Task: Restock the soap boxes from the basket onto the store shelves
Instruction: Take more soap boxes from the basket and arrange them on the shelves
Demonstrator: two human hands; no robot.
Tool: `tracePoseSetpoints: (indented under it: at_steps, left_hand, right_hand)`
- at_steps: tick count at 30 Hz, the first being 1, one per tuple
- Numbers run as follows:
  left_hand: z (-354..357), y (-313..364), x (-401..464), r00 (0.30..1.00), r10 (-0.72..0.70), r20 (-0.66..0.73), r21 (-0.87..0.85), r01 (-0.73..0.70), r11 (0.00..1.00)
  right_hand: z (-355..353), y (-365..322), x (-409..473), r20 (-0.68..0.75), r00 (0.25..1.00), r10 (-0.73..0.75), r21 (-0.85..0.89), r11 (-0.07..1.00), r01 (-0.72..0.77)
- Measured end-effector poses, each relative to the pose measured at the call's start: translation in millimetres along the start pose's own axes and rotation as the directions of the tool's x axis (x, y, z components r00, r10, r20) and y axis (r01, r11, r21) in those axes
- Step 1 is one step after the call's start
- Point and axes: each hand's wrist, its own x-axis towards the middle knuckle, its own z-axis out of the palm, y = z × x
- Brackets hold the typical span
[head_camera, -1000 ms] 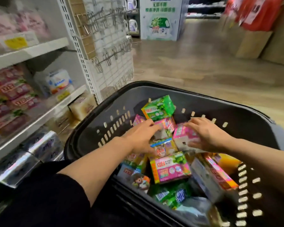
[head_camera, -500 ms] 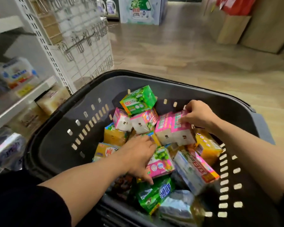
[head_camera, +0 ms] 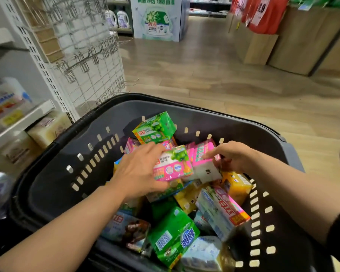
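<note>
A dark plastic basket in front of me holds several soap boxes in pink, green, yellow and blue. My left hand grips a pink and green soap box, lifted above the pile. My right hand pinches a double pink soap box just to its right; the two boxes touch. A green soap box leans on the far wall of the basket. The store shelves stand at the left with soap packs on them.
A white wire grid panel with metal hooks ends the shelf unit at left. Wood floor stretches ahead to a detergent display stand. Cardboard display bins with red signs stand at the right.
My left hand has picked a pink and green box out of the pile and raised it next to the pink box in my right hand. The view has tilted slightly.
</note>
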Motion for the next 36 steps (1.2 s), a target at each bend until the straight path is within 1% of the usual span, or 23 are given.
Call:
tracePoseSetpoints:
  at_steps: [2, 4, 5, 6, 7, 8, 9, 10, 11, 12, 13, 15, 16, 19, 21, 24, 26, 29, 31, 33, 34, 36]
  left_hand:
    - [-7.1, -6.6, -0.8, 0.996, -0.069, -0.05, 0.024, 0.07, 0.997]
    - [-12.4, -13.9, -2.8, 0.989, -0.132, -0.06, 0.055, 0.135, 0.989]
    - [-14.8, -16.2, -3.9, 0.986, -0.158, -0.056, 0.076, 0.162, 0.984]
    - [-15.4, -19.5, -4.5, 0.982, -0.178, -0.056, 0.093, 0.183, 0.979]
    - [-16.4, -21.5, -5.0, 0.98, -0.187, -0.069, 0.1, 0.193, 0.976]
    - [-18.1, -23.4, -5.2, 0.977, -0.194, -0.089, 0.09, 0.202, 0.975]
    - [-20.9, -25.3, -4.7, 0.973, -0.2, -0.117, 0.07, 0.209, 0.975]
    - [-24.8, -27.3, -5.0, 0.967, -0.214, -0.142, 0.048, 0.222, 0.974]
    - [-30.2, -28.5, -6.5, 0.96, -0.231, -0.16, 0.033, 0.239, 0.97]
    - [-36.3, -30.9, -9.2, 0.954, -0.244, -0.174, 0.029, 0.253, 0.967]
    - [-43.1, -33.7, -13.3, 0.95, -0.254, -0.184, 0.035, 0.265, 0.964]
    - [-57.6, -41.0, -26.4, 0.938, -0.274, -0.213, 0.046, 0.289, 0.956]
    - [-64.6, -44.9, -34.8, 0.93, -0.281, -0.236, 0.045, 0.299, 0.953]
    - [-86.5, -54.6, -63.5, 0.898, -0.32, -0.301, 0.032, 0.345, 0.938]
    - [-101.6, -61.4, -83.6, 0.867, -0.329, -0.374, 0.046, 0.372, 0.927]
    - [-125.1, -72.5, -115.4, 0.835, -0.288, -0.469, 0.134, 0.389, 0.911]
    - [-141.3, -80.8, -139.1, 0.795, -0.28, -0.538, 0.177, 0.432, 0.884]
    - [-163.2, -98.4, -179.2, 0.716, -0.323, -0.618, 0.19, 0.535, 0.823]
    - [-173.9, -113.3, -206.9, 0.679, -0.345, -0.648, 0.199, 0.588, 0.784]
    - [-180.8, -133.6, -234.5, 0.644, -0.393, -0.657, 0.212, 0.657, 0.723]
    - [-181.9, -144.4, -247.9, 0.63, -0.417, -0.655, 0.219, 0.687, 0.693]
    - [-178.5, -165.2, -273.8, 0.605, -0.452, -0.656, 0.213, 0.723, 0.657]
  right_hand:
    - [4.6, 1.7, -3.1, -0.019, 1.0, 0.023, 0.129, 0.991, -0.02]
    - [7.6, 3.9, -4.9, -0.035, 0.999, -0.013, 0.142, 0.99, 0.018]
    - [9.2, 3.8, -6.8, -0.071, 0.995, -0.072, 0.091, 0.993, 0.078]
    - [10.2, 4.2, -7.7, -0.111, 0.978, -0.178, -0.04, 0.984, 0.175]
    - [11.1, 3.6, -9.3, -0.118, 0.94, -0.32, -0.244, 0.927, 0.285]
    - [14.5, 2.5, -11.5, -0.099, 0.87, -0.483, -0.435, 0.807, 0.399]
    - [18.7, 1.4, -15.6, -0.043, 0.769, -0.637, -0.559, 0.654, 0.51]
    - [23.8, 1.2, -21.1, 0.037, 0.66, -0.75, -0.6, 0.511, 0.615]
    - [27.9, 1.1, -26.3, 0.111, 0.561, -0.82, -0.585, 0.402, 0.704]
    - [30.8, 0.0, -31.1, 0.163, 0.472, -0.866, -0.552, 0.317, 0.772]
    - [32.1, -1.5, -34.9, 0.203, 0.401, -0.893, -0.515, 0.25, 0.82]
    - [33.9, -3.1, -38.6, 0.261, 0.282, -0.923, -0.454, 0.141, 0.88]
    - [35.2, -5.0, -39.6, 0.27, 0.237, -0.933, -0.427, 0.105, 0.898]
    - [46.7, -15.6, -46.0, 0.262, 0.129, -0.956, -0.369, 0.024, 0.929]
    - [58.7, -25.1, -51.5, 0.288, 0.065, -0.955, -0.346, -0.041, 0.937]
    - [86.3, -46.0, -63.9, 0.386, -0.068, -0.92, -0.325, -0.204, 0.923]
    - [115.0, -62.8, -70.7, 0.45, -0.15, -0.88, -0.296, -0.305, 0.905]
    - [171.7, -92.5, -81.6, 0.524, -0.243, -0.816, -0.246, -0.418, 0.874]
    - [215.3, -112.0, -90.2, 0.546, -0.327, -0.771, -0.203, -0.5, 0.842]
    - [260.9, -127.4, -96.7, 0.563, -0.408, -0.718, -0.166, -0.583, 0.796]
    - [283.5, -132.9, -98.3, 0.576, -0.432, -0.694, -0.152, -0.61, 0.777]
    - [327.3, -140.9, -96.1, 0.622, -0.444, -0.645, -0.117, -0.637, 0.762]
